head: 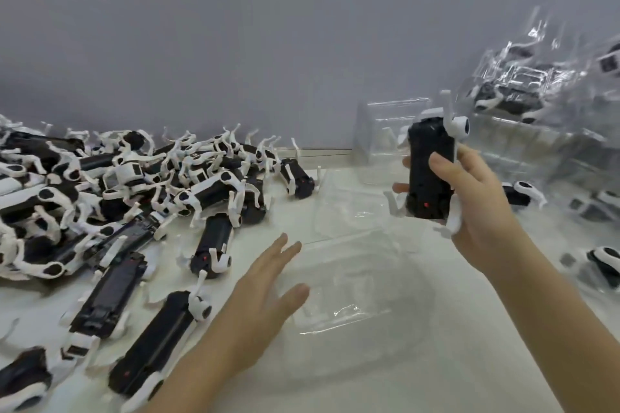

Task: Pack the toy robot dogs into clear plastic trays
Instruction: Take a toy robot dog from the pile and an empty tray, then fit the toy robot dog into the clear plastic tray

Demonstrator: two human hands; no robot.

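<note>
My right hand [476, 208] grips a black and white toy robot dog [430, 168], held upright above the table with its white legs sticking out. Below it, an empty clear plastic tray [355, 305] lies flat on the white table. My left hand [265, 298] hovers with straight fingers at the tray's left edge; whether it touches the tray is unclear. A big heap of loose robot dogs [127, 184] covers the left side of the table, with several single dogs [151, 342] lying near my left forearm.
Clear trays with dogs packed inside are stacked at the right [523, 94], and more lie at the right edge [604, 261]. An empty clear tray [385, 141] stands at the back against the grey wall. Another clear tray [349, 211] lies behind the near one.
</note>
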